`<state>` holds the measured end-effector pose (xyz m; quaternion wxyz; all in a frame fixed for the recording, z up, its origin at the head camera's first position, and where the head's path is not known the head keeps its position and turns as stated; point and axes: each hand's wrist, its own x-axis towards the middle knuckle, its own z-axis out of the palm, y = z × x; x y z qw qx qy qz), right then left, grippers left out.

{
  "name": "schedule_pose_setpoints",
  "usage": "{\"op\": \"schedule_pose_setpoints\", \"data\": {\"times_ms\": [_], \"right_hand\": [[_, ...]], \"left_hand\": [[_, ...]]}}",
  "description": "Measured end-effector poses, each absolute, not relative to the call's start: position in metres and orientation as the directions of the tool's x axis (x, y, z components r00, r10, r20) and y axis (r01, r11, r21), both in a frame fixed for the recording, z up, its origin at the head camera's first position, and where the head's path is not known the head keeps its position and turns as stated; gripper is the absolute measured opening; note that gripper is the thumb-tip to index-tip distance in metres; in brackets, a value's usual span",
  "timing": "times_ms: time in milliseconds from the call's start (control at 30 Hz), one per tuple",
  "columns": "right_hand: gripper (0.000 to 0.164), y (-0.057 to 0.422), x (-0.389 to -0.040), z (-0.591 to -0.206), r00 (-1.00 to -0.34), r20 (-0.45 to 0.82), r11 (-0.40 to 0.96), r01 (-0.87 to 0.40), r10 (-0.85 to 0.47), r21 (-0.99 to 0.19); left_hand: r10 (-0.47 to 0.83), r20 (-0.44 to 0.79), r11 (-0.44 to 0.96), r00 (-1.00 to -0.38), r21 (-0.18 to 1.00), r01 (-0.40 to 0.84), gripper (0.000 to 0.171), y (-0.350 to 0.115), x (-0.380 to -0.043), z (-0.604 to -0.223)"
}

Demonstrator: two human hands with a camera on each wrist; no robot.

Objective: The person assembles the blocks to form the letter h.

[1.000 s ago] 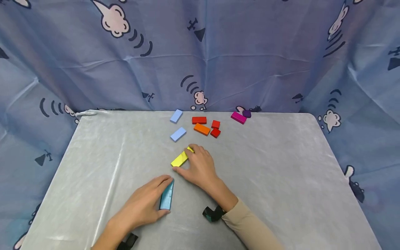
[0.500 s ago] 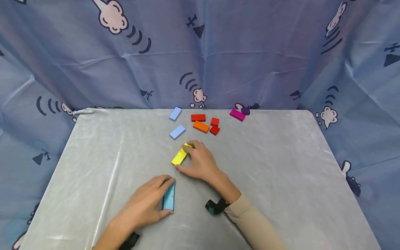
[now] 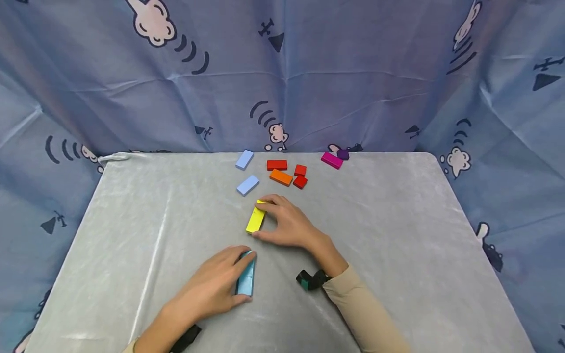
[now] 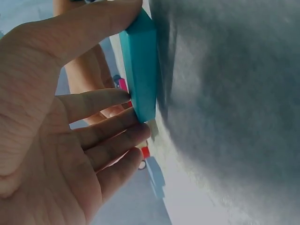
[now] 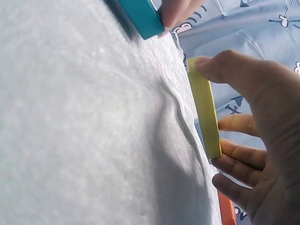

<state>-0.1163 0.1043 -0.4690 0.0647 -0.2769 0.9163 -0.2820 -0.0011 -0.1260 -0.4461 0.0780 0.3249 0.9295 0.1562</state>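
My left hand (image 3: pixel 215 282) grips a teal-blue rectangular block (image 3: pixel 245 277) by its two ends, thumb at the near end and fingertips at the far end. In the left wrist view this block (image 4: pixel 142 65) lies close over the cloth. Farther forward and to the right, my right hand (image 3: pixel 289 223) holds a yellow rectangular block (image 3: pixel 256 218) the same way. The right wrist view shows the yellow block (image 5: pixel 205 110) between thumb and fingers, with an end of the teal block (image 5: pixel 143 16) beyond it. The two blocks are apart, the yellow one tilted slightly to the right.
Behind the hands lie two light blue blocks (image 3: pixel 248 185), a long red block (image 3: pixel 276 165), an orange block (image 3: pixel 281 177) and two small red blocks (image 3: pixel 300 182). A magenta block (image 3: pixel 332 160) and a purple piece (image 3: pixel 343 154) sit by the table's (image 3: pixel 375 220) back edge, before a curtain (image 3: pixel 353 73).
My left hand has shifted right with the teal block. The yellow block in my right hand has turned from a slant to nearly upright in the head view, which has itself drifted slightly.
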Motion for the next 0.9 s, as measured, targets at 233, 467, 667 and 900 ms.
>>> {"op": "schedule_pose_setpoints", "data": {"times_ms": [233,467,667,900], "right_hand": [[0.07,0.1028,-0.1178,-0.4687,-0.811,0.026,0.667,-0.5,-0.585,-0.552],[0.07,0.0993,-0.1149,-0.4721,-0.785,0.025,0.653,-0.532,-0.619,-0.54],[0.07,0.1001,-0.1145,-0.4726,-0.792,0.031,0.654,-0.525,-0.609,-0.544],[0.069,0.101,-0.1142,-0.4717,-0.774,0.032,0.636,-0.543,-0.633,-0.548]], "left_hand": [[0.618,-0.049,0.746,-0.784,0.35,0.566,0.084,-0.1226,0.0033,-0.4473],[0.638,-0.018,0.741,-0.77,0.288,0.607,0.084,-0.1187,0.0045,-0.4483],[0.652,-0.011,0.731,-0.758,0.275,0.624,0.086,-0.1188,0.0052,-0.4502],[0.658,0.012,0.722,-0.753,0.273,0.636,0.086,-0.1183,0.0063,-0.4523]]}}
